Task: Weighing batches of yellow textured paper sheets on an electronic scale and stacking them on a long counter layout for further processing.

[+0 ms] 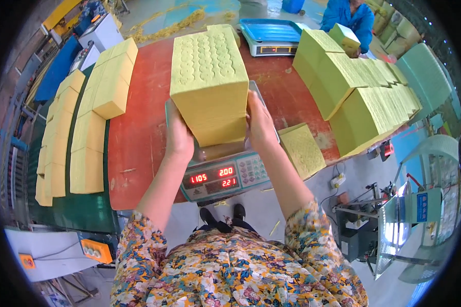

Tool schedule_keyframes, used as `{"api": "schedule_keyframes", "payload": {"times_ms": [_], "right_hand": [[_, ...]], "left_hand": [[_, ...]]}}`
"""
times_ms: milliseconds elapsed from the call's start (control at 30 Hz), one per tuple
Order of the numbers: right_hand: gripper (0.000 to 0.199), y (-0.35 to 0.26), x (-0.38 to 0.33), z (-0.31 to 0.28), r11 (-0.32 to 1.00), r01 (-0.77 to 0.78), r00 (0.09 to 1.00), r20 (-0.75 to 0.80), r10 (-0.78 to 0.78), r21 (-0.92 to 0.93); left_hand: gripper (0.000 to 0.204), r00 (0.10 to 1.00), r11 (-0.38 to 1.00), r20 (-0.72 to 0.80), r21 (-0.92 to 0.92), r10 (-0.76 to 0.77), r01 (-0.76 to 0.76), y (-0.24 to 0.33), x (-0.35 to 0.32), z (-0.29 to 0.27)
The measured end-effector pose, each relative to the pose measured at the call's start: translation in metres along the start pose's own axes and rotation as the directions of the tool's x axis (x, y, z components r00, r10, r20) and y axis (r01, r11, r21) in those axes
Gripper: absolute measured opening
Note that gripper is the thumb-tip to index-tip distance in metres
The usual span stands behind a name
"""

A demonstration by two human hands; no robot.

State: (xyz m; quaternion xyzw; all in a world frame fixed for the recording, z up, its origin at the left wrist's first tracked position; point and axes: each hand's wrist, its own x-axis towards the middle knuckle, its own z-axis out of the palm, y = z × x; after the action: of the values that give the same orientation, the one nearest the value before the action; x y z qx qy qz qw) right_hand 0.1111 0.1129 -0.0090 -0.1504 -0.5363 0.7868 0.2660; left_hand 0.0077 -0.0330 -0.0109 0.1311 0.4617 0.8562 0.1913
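Your left hand [180,134] and right hand [260,120] are apart from each other, pressed flat against opposite sides of a yellow block [215,110], so it is clamped between your palms. The block is in front of you, over the pan of a digital scale [187,192]; you cannot tell from here whether its base touches the pan. Rows of rounded marks are pressed into its top face.

The scale's panel, facing you, shows three lit red readouts, a small printed mark below them at the left and a keypad [253,171] of labelled buttons at the right. Just right of the scale lies a smaller yellow piece [303,152], on the red tabletop [143,102].

Farther right on the table stand stacked yellow blocks [338,71]. At the far edge is a second scale with a blue tray [271,30] and a red-lit display. Beyond the stacks, a person in blue [366,25] has a hand at another block. To your left, two rows of yellow blocks [87,135] line a green surface [89,210]. At the far right, machinery carries a blue label [421,207] with pale lettering.
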Motion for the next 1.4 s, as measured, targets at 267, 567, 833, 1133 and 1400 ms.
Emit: {"api": "schedule_keyframes", "payload": {"times_ms": [267,567,833,1133,1400], "right_hand": [[0.041,-0.016,-0.116,-0.044,0.977,-0.087,0.996,-0.009,0.09,0.194],[0.033,-0.028,-0.127,-0.057,0.96,-0.196,0.98,0.065,0.186,0.201],[0.029,-0.027,-0.125,-0.06,0.951,-0.218,0.974,0.116,0.197,0.22],[0.028,-0.022,-0.119,-0.063,0.945,-0.228,0.972,0.108,0.207,0.237],[0.025,-0.014,-0.108,-0.057,0.95,-0.185,0.982,0.0,0.191,0.251]], "left_hand": [[0.055,0.992,0.99,-0.129,0.142,0.013,0.005,0.044,-0.114,-0.05],[0.048,0.973,0.982,-0.222,0.186,0.062,-0.02,0.047,-0.163,-0.044],[0.043,0.976,0.984,-0.216,0.176,0.024,0.015,0.04,-0.17,-0.023],[0.038,0.986,0.976,-0.165,0.216,0.029,0.007,0.042,-0.154,-0.015],[0.039,0.994,0.963,-0.06,0.26,0.087,-0.068,0.056,-0.105,-0.022]]}}
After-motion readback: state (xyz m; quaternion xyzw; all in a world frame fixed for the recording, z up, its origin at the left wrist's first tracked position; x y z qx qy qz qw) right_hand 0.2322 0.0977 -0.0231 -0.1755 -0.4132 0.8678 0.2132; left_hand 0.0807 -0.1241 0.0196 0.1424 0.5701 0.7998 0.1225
